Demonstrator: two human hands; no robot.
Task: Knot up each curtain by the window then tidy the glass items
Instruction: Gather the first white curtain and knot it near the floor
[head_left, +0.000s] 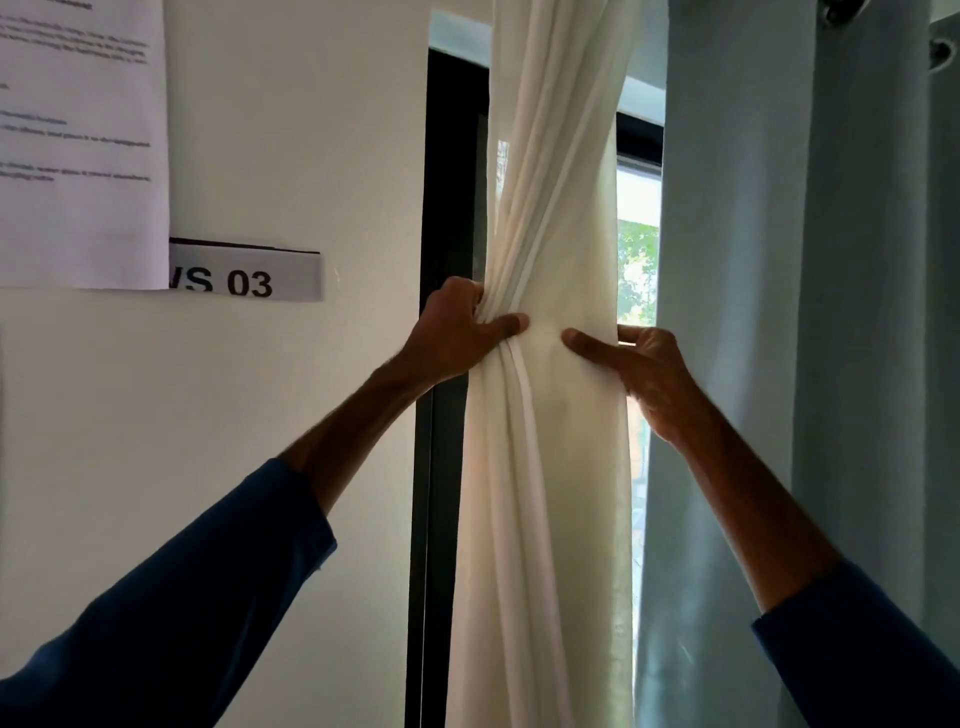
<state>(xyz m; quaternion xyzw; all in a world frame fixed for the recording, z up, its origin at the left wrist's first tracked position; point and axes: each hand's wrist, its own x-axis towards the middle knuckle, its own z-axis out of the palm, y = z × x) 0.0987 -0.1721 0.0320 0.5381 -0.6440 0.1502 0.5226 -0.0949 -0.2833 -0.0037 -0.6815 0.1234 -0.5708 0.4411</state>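
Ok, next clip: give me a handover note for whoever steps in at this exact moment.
Left hand: grips the bunched left side of the white curtain.
Right hand: thumb across the curtain's front, fingers behind its right edge.
Blue curtain: hangs to the right, not knotted.
Done: white curtain gathered into a bundle; no knot yet.
Left: knot both curtains, then tidy the glass items, which are out of view.

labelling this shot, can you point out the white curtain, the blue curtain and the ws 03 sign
white curtain (561, 493): head view, gathered fabric, lower half
blue curtain (727, 260): head view, broad left fold
ws 03 sign (249, 283): head view, on the printed digits
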